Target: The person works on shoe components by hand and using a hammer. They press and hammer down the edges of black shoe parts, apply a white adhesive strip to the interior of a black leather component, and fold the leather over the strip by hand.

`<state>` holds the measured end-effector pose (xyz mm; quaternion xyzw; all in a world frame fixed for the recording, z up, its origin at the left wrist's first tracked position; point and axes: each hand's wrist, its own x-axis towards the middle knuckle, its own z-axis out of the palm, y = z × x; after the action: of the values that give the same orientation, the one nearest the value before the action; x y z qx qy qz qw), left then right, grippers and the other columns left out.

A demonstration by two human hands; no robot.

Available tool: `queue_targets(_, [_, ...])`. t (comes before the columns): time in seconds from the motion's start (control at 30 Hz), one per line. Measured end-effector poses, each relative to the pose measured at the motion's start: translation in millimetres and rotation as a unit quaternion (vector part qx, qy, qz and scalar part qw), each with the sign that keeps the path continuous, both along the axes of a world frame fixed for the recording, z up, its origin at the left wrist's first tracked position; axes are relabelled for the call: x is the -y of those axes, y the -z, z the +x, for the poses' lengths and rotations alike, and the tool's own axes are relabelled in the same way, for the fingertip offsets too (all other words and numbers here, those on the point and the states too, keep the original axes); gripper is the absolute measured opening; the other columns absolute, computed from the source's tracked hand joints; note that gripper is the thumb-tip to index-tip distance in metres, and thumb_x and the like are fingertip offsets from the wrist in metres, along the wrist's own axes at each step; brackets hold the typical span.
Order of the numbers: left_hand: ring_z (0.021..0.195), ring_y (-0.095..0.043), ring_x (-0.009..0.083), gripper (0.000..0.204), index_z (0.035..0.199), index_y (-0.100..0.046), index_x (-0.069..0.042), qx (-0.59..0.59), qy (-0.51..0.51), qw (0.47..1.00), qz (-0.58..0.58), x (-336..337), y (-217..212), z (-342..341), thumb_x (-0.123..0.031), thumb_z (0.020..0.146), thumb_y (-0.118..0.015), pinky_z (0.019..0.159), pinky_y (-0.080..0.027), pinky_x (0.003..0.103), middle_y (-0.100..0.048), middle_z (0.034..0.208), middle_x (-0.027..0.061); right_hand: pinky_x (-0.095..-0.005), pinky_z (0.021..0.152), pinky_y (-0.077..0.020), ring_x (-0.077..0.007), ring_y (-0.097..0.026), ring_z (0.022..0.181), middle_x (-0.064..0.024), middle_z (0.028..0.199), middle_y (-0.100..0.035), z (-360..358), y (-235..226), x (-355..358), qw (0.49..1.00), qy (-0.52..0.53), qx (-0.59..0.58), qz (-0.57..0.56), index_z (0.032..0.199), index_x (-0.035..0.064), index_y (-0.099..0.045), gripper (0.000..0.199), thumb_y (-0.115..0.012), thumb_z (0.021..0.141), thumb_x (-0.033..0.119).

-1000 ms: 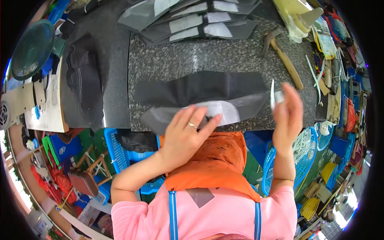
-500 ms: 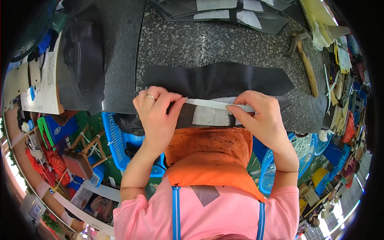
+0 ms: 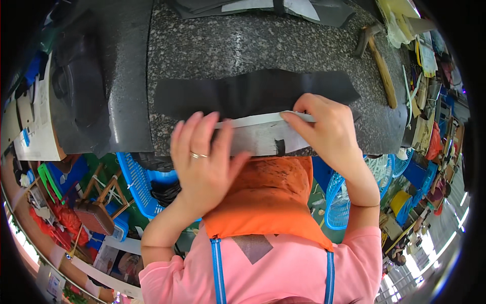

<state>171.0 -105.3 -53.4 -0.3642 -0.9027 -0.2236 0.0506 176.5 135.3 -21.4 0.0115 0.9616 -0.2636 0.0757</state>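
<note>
Crowding the far edge of the surface (image 3: 212,45): a stack of dark cut pieces with pale grey patches (image 3: 263,7), partly cut off by the frame. Wooden-handled hammer (image 3: 377,63) lies at the right, well apart from both hands. Large dark sheet (image 3: 96,86) drapes over the left end, curling down at its edge. Nothing stands between the hands and the work.

Surface is speckled grey granite-like stone, matte. Below it, blue plastic baskets (image 3: 136,182) on the left and more at the right, a small wooden stool (image 3: 98,202), cluttered floor with mixed scraps. Tools and papers line the right rim.

Long black piece (image 3: 253,93), soft and flat, wavy outline, lies across the surface middle; its near edge meets a pale grey strip (image 3: 258,134) with a thin white band along the top. Left hand (image 3: 205,162), ring on one finger, lies flat with fingers spread over the strip's left part, not gripping. Right hand (image 3: 326,129) pinches the white band's right end between thumb and fingers. Orange apron (image 3: 268,197), stained, hangs just under the strip; pink shirt below.
</note>
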Motion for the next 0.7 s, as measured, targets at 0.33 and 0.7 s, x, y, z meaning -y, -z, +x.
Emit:
queue_targets(0.33, [0.112,-0.057,0.0336,0.07,0.129,-0.058,-0.002,0.025,0.113,0.991,0.065,-46.8,10.0,0.0,-0.021,0.065,-0.081,0.091,-0.049,0.046,-0.058,0.126,0.0134,-0.0377,0.06,-0.0489,-0.0292,-0.063,0.067,-0.0129,0.077,-0.064,22.2,-14.7,-44.0,0.994,0.073,0.034,-0.067,0.085,0.001,-0.07,0.015,-0.069,0.085,0.016])
queue_targets(0.7, [0.108,-0.061,0.0273,0.03,0.1,-0.063,-0.003,-0.088,0.055,0.994,-0.016,-46.0,1.0,13.4,-0.011,0.072,-0.072,0.089,-0.045,0.041,-0.067,0.118,0.0134,-0.0433,0.059,-0.0461,-0.0326,-0.062,0.066,-0.0116,0.071,-0.062,-10.4,-15.5,-61.5,0.987,0.087,0.09,0.1,0.071,0.0046,-0.059,0.036,-0.076,0.078,0.036])
